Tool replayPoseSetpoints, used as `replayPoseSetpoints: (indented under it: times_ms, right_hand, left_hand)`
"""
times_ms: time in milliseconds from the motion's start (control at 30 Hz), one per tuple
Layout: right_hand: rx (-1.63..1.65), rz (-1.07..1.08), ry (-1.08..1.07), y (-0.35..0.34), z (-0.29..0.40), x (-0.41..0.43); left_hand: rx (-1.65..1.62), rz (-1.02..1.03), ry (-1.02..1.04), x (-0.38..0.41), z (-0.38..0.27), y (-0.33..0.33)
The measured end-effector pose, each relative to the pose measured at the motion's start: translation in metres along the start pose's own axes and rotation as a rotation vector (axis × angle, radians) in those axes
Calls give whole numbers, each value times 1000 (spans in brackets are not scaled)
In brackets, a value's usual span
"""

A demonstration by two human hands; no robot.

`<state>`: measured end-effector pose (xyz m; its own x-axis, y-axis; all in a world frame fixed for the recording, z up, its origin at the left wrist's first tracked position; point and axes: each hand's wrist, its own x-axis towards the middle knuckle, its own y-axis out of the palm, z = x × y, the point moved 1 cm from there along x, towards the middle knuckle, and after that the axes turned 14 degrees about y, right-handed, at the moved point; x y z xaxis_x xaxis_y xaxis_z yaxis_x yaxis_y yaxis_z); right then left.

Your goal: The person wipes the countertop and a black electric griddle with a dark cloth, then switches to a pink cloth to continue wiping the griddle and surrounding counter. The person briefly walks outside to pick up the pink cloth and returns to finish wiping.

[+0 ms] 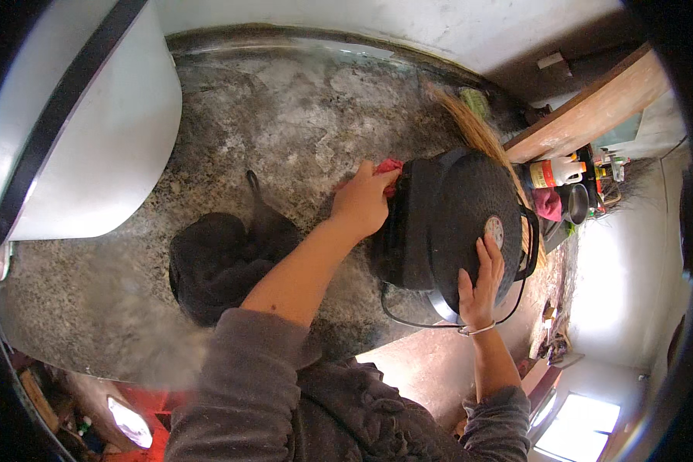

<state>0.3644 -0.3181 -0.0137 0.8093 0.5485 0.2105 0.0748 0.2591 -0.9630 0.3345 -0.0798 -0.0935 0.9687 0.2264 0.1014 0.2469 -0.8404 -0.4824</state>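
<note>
My left hand (358,202) is closed around a red cloth (390,168) and presses it against the side of a black electric appliance (468,213). That appliance has a rounded, textured shell, a round sticker (494,232), a carrying handle (532,239) and a thin black cord (401,317). My right hand (483,280) lies spread on the shell beside the sticker, its fingers apart, with a bracelet at the wrist. The appliance rests on a mottled grey counter (300,115). Left of my left forearm lies a crumpled black fabric item (219,260) with a loop.
A large white unit (115,144) with a dark band stands at the left. Behind the appliance lies a straw broom (468,121) with a green item (474,102). At the right are a white jug (557,172), a pink cloth (547,204), a pan (578,203) and a wooden board (595,107).
</note>
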Motion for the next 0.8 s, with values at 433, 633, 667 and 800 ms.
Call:
replayPoseSetpoints:
  times_ms: [433,633,667,800]
  right_hand:
    - [-5,-3,-22,0,-4,0]
    - [-2,-2,-22,1,0,1]
    - [-5,4,-17,0,0,2]
    - [0,-1,-38,2,-2,3]
  left_hand:
    - [-246,-418,54,-34,-5,-14]
    - [-267,-402,91,-29,-17,13]
    - [-231,-337,91,-35,-21,17]
    - [-251,-246,123,-45,-23,14]
